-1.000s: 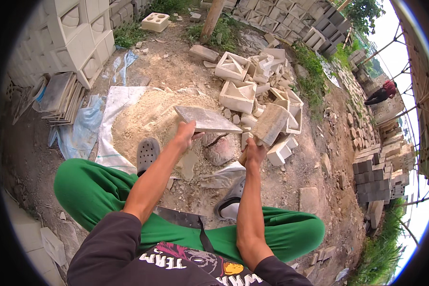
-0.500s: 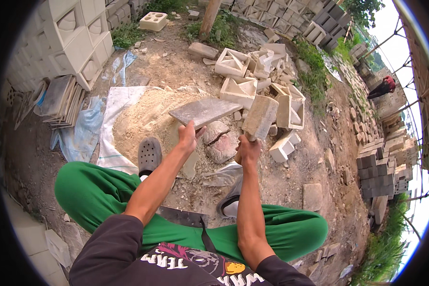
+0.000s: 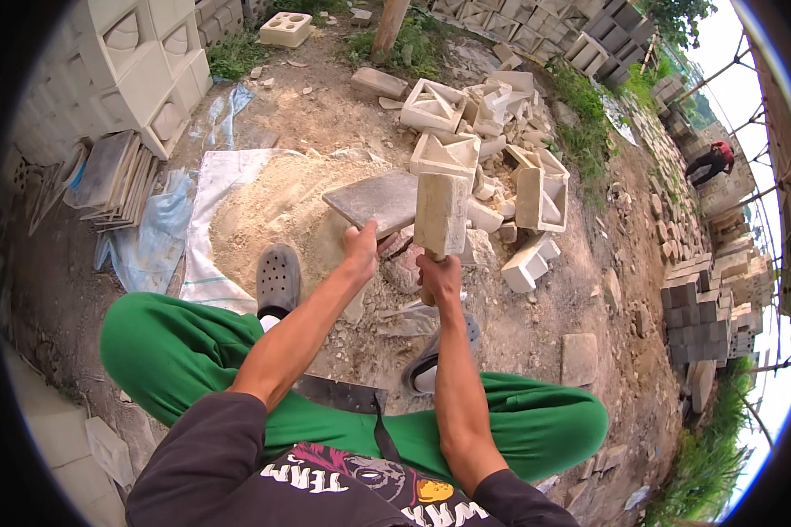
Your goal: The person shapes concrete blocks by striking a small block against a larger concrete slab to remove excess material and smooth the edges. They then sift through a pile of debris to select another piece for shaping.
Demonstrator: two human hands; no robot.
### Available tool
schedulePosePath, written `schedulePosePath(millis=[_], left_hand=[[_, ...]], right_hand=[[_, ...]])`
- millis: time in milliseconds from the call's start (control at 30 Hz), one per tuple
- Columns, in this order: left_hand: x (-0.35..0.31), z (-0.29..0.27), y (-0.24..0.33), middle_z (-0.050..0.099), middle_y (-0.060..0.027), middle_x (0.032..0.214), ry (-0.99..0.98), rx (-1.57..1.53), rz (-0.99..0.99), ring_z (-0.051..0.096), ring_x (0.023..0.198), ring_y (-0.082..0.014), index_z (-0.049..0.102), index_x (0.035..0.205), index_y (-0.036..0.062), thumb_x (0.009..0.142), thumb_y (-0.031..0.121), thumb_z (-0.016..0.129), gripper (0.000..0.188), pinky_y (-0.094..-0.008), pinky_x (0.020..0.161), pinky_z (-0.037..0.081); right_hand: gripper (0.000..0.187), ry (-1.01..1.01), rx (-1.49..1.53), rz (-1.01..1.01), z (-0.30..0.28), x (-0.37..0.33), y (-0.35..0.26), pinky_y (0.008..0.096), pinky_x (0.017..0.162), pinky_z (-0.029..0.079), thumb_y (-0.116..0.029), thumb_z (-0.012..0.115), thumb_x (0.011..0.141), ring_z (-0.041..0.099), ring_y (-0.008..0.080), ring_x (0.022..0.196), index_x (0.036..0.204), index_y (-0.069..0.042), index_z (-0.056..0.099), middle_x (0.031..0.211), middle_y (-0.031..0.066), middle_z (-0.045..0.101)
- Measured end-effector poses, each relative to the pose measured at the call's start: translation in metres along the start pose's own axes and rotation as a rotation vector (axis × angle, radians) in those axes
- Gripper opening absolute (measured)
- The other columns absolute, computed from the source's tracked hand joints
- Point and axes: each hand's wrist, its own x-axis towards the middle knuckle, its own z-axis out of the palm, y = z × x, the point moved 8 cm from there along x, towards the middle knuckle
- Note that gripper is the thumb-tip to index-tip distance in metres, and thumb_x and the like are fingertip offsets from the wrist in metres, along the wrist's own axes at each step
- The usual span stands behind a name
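My left hand [image 3: 362, 249] is closed on the near edge of a flat grey tile [image 3: 369, 198], held tilted over the sand pile. My right hand [image 3: 439, 279] is wrapped round the handle of a mallet with a thick, worn, block-shaped head [image 3: 441, 213]. The mallet head stands upright just right of the tile and hides its right end. Below both lies a rounded, pinkish stone [image 3: 402, 270], now mostly covered by the tile and my hands. Pale sand and crumbs [image 3: 268, 206] lie on a white sack [image 3: 209, 189] to the left.
Hollow cream blocks [image 3: 444, 154] and broken pieces lie in a heap beyond the mallet. Thin tiles [image 3: 132, 180] lean in a stack at left, beside blue plastic sheeting [image 3: 160, 233]. Tall block stacks [image 3: 154, 79] stand far left. A person in red [image 3: 721, 158] is far right.
The mallet has swung left and turned more upright, closer to the tile. The tile has shifted slightly right with my left hand, covering more of the stone. The distant person has moved.
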Motion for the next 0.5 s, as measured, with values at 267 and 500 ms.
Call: schedulePosePath(millis=[267,500], left_hand=[[-0.011,0.007,-0.061,0.059,-0.0165,0.119,-0.262,0.334,0.100,0.064,0.103,-0.0241,0.044,0.127,-0.0048,0.099,0.015,0.055,0.036,-0.0400,0.084,0.061],[-0.013,-0.040,-0.113,0.065,-0.0116,0.108,-0.248,0.671,0.217,0.060,0.098,-0.0170,0.051,0.126,-0.0036,0.096,0.023,0.061,0.041,-0.0331,0.083,0.051]], right_hand=[[0.021,0.152,0.099,-0.033,-0.028,0.012,0.035,0.0333,0.048,0.049,-0.015,0.072,0.075,0.063,0.0178,0.052,0.080,0.004,0.067,0.063,0.0093,0.065],[0.018,0.166,0.152,0.134,-0.028,0.001,0.079,0.0328,0.046,0.048,-0.013,0.072,0.074,0.059,0.0180,0.047,0.078,0.003,0.064,0.061,0.0073,0.060]])
